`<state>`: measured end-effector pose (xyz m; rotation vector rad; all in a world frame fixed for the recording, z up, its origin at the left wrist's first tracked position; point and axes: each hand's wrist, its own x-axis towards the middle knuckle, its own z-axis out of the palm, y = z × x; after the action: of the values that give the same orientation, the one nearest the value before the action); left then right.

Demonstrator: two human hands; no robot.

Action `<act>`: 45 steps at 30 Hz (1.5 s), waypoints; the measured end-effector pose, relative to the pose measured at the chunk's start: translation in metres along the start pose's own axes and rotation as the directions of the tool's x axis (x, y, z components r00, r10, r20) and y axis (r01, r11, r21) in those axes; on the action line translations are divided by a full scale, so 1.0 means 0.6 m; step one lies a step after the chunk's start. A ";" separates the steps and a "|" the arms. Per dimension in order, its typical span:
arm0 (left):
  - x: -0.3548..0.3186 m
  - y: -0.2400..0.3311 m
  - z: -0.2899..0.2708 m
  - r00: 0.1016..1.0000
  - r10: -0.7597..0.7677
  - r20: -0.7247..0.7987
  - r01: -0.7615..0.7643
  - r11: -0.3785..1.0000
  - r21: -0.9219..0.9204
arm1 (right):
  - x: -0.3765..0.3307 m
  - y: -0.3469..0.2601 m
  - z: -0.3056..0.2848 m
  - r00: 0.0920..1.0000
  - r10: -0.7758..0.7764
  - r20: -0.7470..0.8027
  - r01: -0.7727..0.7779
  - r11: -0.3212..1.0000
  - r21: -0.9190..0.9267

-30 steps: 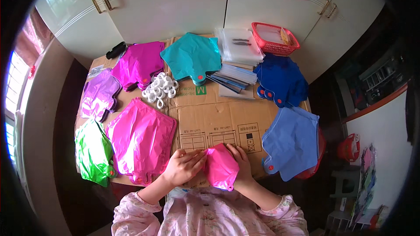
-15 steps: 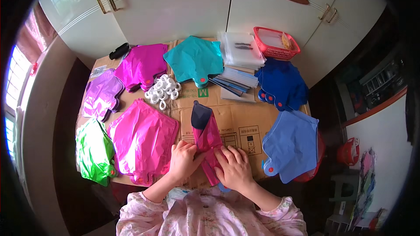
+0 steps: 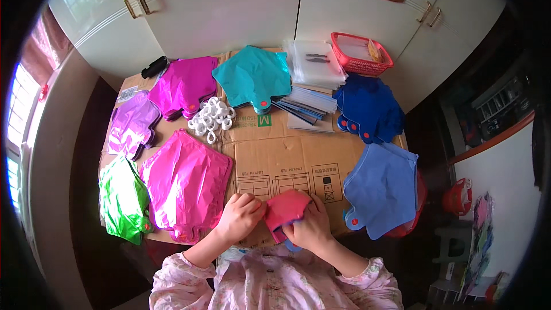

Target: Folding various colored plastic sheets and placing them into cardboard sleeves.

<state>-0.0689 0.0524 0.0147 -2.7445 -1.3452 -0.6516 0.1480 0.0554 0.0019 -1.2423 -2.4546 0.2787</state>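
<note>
Folded down: pink foil (image 3: 282,209) | right fingers (image 3: 314,213) gripping its edge | left fingers (image 3: 247,201) curled, hold unclear

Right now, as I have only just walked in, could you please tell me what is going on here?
A person is handling a folded pink foil piece at the near side of a cardboard sheet. The right hand grips its right side, while the left hand is at its left edge, fingers curled. Flat foil stacks lie around, including green at left and teal at the back.
</note>
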 end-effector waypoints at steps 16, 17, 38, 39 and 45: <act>-0.005 -0.015 -0.017 0.970 0.209 0.125 -0.226 0.963 0.144 | -0.014 0.017 -0.003 0.999 -0.013 0.045 0.017 0.997 -0.073; -0.006 -0.015 -0.018 0.970 0.205 0.130 -0.223 0.964 0.145 | -0.014 0.016 -0.004 0.999 -0.022 0.042 0.025 0.997 -0.068; -0.025 0.023 -0.023 0.931 0.035 0.363 -0.130 0.962 0.240 | 0.056 0.084 -0.015 0.920 -0.389 -0.044 0.391 0.911 0.132; -0.025 0.025 -0.022 0.931 0.034 0.364 -0.136 0.956 0.259 | 0.058 0.089 -0.011 0.919 -0.392 -0.038 0.393 0.909 0.138; -0.026 0.035 -0.028 0.955 0.011 0.296 -0.079 0.973 0.219 | 0.050 0.097 -0.019 0.918 -0.393 0.048 0.387 0.917 0.095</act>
<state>-0.0679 0.0241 0.0277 -2.7472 -1.3032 -0.0765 0.1790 0.1140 -0.0004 -0.6931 -2.6480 0.3102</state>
